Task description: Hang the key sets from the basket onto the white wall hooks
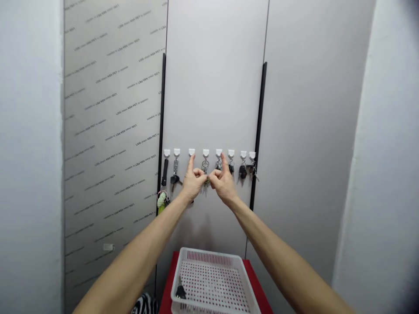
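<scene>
Both of my hands are raised to a row of white hooks on the cabinet panel. My left hand (194,179) points its index finger up at a white hook (191,152); its other fingers are partly curled. My right hand (224,181) has its index finger stretched up by another hook (219,152). The thumbs reach toward each other and almost meet in front of a bunch of keys (205,166) hanging from the hook (206,153) between them. I see nothing held in either hand. Keys behind the hands are partly hidden.
More keys hang at both sides: a black key (175,179), a black strap (164,171) with a green charm (161,199), and a dark fob (242,171). Below, a white perforated basket (240,261) holding a black key (180,290) stands on a red surface (258,288).
</scene>
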Demonstrator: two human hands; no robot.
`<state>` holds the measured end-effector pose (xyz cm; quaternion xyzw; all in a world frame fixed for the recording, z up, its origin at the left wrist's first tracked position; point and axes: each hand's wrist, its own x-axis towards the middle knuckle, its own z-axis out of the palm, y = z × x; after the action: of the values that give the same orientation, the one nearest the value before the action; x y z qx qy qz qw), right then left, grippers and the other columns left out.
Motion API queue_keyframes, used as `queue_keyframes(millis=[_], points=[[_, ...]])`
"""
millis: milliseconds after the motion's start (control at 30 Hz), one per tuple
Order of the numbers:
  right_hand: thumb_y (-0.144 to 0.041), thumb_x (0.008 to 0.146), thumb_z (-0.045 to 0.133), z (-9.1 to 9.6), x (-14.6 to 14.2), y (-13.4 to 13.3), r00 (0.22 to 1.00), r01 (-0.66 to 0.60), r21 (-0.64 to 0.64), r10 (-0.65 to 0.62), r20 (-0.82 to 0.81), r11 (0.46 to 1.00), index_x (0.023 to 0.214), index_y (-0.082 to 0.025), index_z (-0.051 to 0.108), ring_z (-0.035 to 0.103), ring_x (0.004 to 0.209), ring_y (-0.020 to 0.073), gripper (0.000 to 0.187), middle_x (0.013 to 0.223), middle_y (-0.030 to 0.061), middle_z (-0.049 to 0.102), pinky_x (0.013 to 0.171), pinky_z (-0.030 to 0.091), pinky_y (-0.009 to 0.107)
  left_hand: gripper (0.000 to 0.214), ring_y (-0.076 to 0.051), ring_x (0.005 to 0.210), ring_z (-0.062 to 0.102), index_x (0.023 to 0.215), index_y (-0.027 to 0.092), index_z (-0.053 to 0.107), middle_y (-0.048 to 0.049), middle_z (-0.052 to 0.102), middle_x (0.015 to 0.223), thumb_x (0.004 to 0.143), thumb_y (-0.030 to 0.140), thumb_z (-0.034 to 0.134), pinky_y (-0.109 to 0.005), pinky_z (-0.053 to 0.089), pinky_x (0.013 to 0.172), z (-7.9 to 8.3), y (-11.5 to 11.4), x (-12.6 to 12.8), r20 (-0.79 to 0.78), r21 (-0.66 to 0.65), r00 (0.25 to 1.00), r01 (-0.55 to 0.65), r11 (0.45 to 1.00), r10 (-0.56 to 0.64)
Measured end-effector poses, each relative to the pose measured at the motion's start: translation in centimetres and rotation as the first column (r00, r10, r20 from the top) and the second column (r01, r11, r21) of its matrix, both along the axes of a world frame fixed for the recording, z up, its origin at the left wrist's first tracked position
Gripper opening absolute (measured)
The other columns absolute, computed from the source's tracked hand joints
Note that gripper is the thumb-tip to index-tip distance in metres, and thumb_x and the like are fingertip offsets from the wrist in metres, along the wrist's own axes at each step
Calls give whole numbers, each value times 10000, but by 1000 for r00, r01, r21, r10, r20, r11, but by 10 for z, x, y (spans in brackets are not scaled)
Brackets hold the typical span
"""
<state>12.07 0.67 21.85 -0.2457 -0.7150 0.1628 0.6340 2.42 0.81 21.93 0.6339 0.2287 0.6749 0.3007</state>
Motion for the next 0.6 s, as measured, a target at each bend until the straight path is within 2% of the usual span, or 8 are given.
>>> queue_keyframes(millis=[100,200,267,367,400,433,500,600], points=[[-154,610,397,-12,-4,6,999,28,-41,-26,47,999,1204,-188,15,302,379,41,708,439,-97,349,405,302,158,712,-19,432,349,1173,197,117,93,381,489,567,86,473,-137,308,481,-12,12,-9,-35,-22,998,-58,998,57],[-167,598,412,-26,-8,21,981,104,-176,-72,179,979,1165,-169,222,321,374,47,599,420,-88,349,410,314,171,662,-41,490,408,1145,169,187,60,442,555,560,117,492,-160,339,532,-28,31,-31,-81,-103,958,-284,953,276],[-190,597,417,-33,-16,35,961,170,-245,-106,256,954,1054,-146,397,375,412,61,459,458,-57,406,439,338,190,594,-79,613,462,1095,154,264,-2,491,699,553,155,508,-194,354,596,-36,42,-50,-78,-166,855,-518,839,513],[-224,602,431,-35,-36,55,941,276,-232,-212,264,933,924,-136,493,467,575,102,339,648,18,518,573,373,230,555,-182,885,427,1026,161,323,-100,454,954,523,226,549,-282,329,709,-42,53,-73,-139,-218,608,-789,574,782],[-230,600,444,-34,-44,61,930,316,-212,-257,262,925,903,-138,501,479,631,118,322,707,38,531,620,367,241,567,-216,939,396,1014,163,330,-121,437,995,507,256,566,-318,312,731,-43,56,-77,-195,-229,564,-822,522,803],[-235,595,457,-32,-52,65,915,359,-195,-303,265,913,885,-142,506,484,677,133,308,748,54,536,655,357,250,581,-243,961,381,1004,162,335,-139,435,1009,492,289,578,-350,299,739,-43,59,-78,-260,-246,553,-831,499,792],[-248,591,473,-28,-67,74,877,452,-191,-396,270,871,866,-153,502,486,724,156,293,772,70,540,675,345,262,563,-270,932,412,968,157,361,-158,471,972,484,344,578,-381,302,720,-44,65,-78,-382,-303,589,-808,505,712],[-280,620,435,-23,-78,83,808,581,-250,-511,294,775,810,-168,502,488,717,170,230,747,69,545,628,349,263,386,-249,831,485,852,175,439,-121,537,866,519,338,545,-345,344,660,-42,76,-76,-462,-345,614,-789,508,639]])
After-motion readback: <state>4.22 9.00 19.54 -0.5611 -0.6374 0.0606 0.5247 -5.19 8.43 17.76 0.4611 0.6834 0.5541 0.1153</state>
